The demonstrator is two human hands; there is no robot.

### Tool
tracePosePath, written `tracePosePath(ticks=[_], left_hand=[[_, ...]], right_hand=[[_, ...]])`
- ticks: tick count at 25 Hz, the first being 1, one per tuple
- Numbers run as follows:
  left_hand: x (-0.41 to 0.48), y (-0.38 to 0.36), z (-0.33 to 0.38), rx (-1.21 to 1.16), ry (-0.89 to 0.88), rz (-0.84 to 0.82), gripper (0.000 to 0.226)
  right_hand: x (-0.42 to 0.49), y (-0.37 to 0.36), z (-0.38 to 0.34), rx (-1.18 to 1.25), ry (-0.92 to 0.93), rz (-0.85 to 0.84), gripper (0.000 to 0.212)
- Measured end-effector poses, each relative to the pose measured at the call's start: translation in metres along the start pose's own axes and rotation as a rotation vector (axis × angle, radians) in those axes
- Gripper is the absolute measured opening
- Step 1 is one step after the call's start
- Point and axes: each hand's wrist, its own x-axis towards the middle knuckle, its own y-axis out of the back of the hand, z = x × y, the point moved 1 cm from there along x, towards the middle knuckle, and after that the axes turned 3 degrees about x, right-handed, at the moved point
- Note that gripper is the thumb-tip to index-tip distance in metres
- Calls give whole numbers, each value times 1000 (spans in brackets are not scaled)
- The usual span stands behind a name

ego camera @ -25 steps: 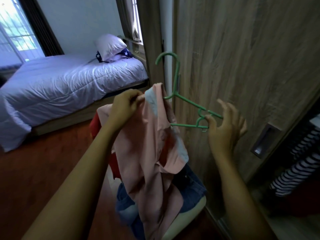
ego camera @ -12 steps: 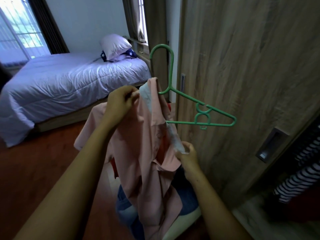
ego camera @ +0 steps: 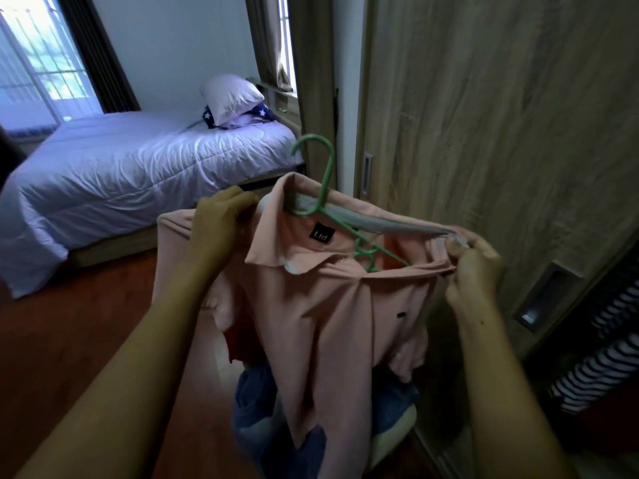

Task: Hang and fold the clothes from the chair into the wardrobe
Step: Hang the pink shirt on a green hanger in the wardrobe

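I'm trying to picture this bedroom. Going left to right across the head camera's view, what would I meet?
Window → bed → pillow → left hand gripping the pink shirt → green hanger → right hand → wardrobe door → striped clothes inside the wardrobe.

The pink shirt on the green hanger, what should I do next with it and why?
Probably ease the right shoulder of the pink shirt over the green hanger: its right arm still shows bare inside the stretched collar, which the left hand and right hand hold apart.
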Motion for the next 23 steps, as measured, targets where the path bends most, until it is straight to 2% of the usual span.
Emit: tracePosePath(ticks=[2, 3, 5, 7, 8, 9, 10, 12, 14, 16, 18, 20, 23], left_hand=[[-4, -9, 4, 116, -28, 2, 18], [-5, -11, 7, 150, -23, 14, 15], [-2, -12, 15, 118, 52, 48, 17], [3, -8, 23, -51, 142, 78, 15], [6, -7, 26, -146, 158, 94, 7], [8, -3, 30, -201, 169, 119, 10], [8, -2, 31, -228, 171, 134, 18], [8, -1, 29, -264, 186, 135, 17], [6, -2, 25, -284, 216, 144, 25], [4, -1, 23, -303, 233, 135, 27], [2, 0, 22, -336, 233, 116, 26], [1, 1, 23, -367, 232, 102, 24], [1, 2, 25, -412, 251, 79, 21]], right_hand=[[-3, -6, -17, -3, 82, -11, 34], [-8, -8, -24, 17, 110, -74, 33], [-20, -12, -35, 16, 154, -325, 30], [-30, -14, -41, -97, 166, -595, 28], [-31, -14, -41, -168, 166, -667, 26], [-30, -13, -39, -248, 193, -641, 22], [-27, -11, -35, -324, 255, -532, 18], [-20, -5, -25, -407, 381, -253, 31], [-16, -2, -17, -497, 456, -134, 30], [-10, 0, -12, -689, 574, -174, 24], [-4, 0, -9, -864, 726, -295, 25], [-6, -2, -6, -925, 745, -421, 27], [-17, -7, -4, -937, 839, -432, 28]])
